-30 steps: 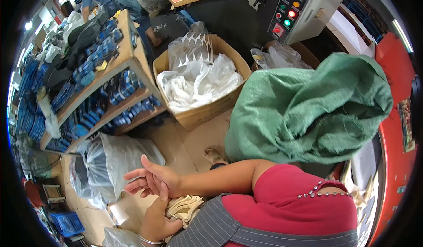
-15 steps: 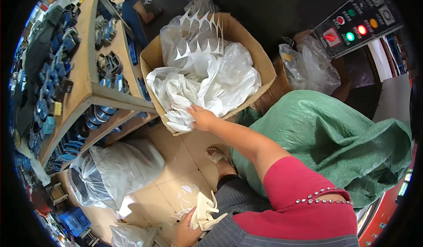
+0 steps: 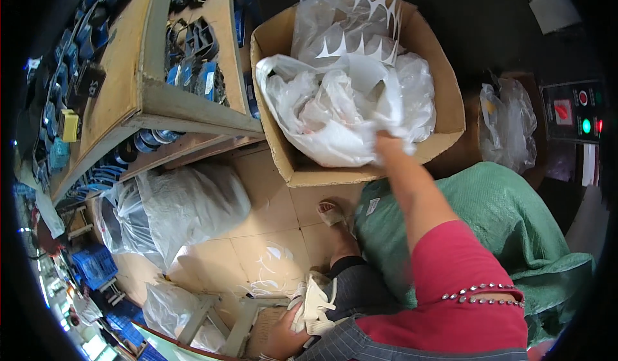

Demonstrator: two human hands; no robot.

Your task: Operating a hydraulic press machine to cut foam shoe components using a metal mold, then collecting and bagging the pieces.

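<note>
My right hand reaches forward to the near right rim of a white plastic bag. Its fingers are blurred and partly covered by white film, which smears along with the hand as if gripped. The bag lies in a large cardboard box, its mouth spread and crumpled white and faintly pink stuff inside. Low in the view, my left hand is closed around several cream-coloured cut pieces that look like fabric or thin leather, held near my lap.
White jagged offcut strips lie on clear plastic in the box. Left stands a wooden rack with blue and dark parts. A stuffed plastic sack rests on the tiled floor. Right are a green woven sack and a control panel.
My right hand has moved rightward along the box's near side, and the bag's mouth is spread wider. The left hand keeps the cream pieces. The whole view has shifted.
</note>
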